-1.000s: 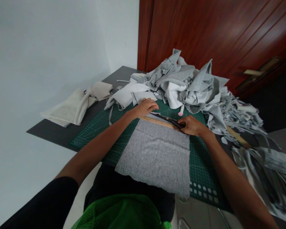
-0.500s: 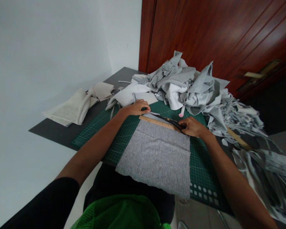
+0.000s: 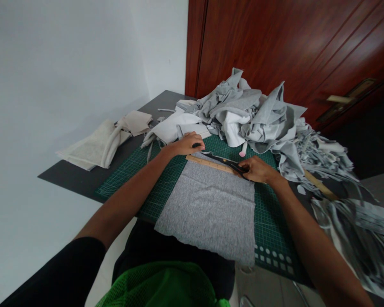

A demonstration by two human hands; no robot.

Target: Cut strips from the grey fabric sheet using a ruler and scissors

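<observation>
A grey knit fabric piece (image 3: 208,204) lies on the green cutting mat (image 3: 265,217), its near edge hanging past the table's front. Across its far end rests a wooden ruler (image 3: 211,163). My right hand (image 3: 257,169) is closed around the handles of black scissors (image 3: 225,161), whose blades point left along the fabric's far edge, just beyond the ruler. By the blade tips, at the fabric's far left corner, my left hand (image 3: 190,144) has its fingers curled in a pinch. A small dark patch shows inside that hand; what it holds is not clear.
Behind the mat, a heap of grey and white cloth (image 3: 252,111) reaches toward the wooden door (image 3: 262,42). Cream fabric pieces (image 3: 96,145) lie on the left. Shredded scraps (image 3: 326,153), a yellowish strip (image 3: 320,185) and stacked grey cloth (image 3: 355,238) line the right side.
My left hand has shifted slightly right, closer to the scissor tips. A pale strip seen by its fingertips earlier no longer shows clearly. My right hand with the scissors stays nearly in place.
</observation>
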